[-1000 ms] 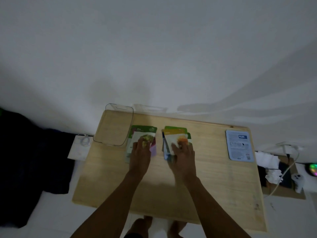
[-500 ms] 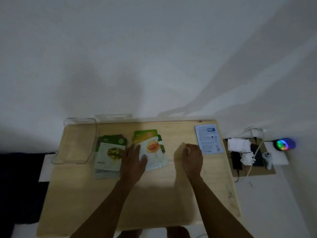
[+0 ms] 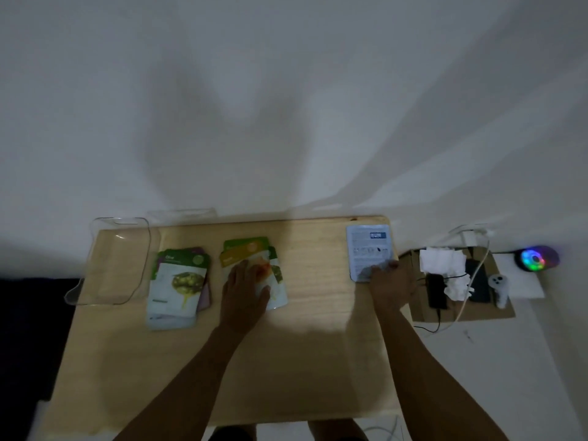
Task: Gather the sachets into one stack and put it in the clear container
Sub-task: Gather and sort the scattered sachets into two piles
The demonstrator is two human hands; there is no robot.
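The clear container (image 3: 117, 265) lies at the back left corner of the wooden table (image 3: 318, 345). Beside it sits a pile of sachets (image 3: 178, 281) topped by a green olive one. A second pile of sachets (image 3: 251, 251), orange and green, lies mid-table, and my left hand (image 3: 245, 294) rests flat on it with fingers spread. A lone blue-white sachet (image 3: 369, 246) lies at the back right. My right hand (image 3: 389, 286) pinches its near right corner, which is slightly lifted.
To the right of the table, a cardboard sheet (image 3: 502, 308) holds a phone, tissues (image 3: 440, 262), cables and a white controller (image 3: 499, 286). A rainbow-lit mouse (image 3: 537, 257) sits beyond it. A white wall stands behind the table. My feet show below the front edge.
My right hand left the middle pile and travelled right to the blue-white sachet, closing on its corner. My left hand shifted from the olive pile onto the middle pile. The view swung right.
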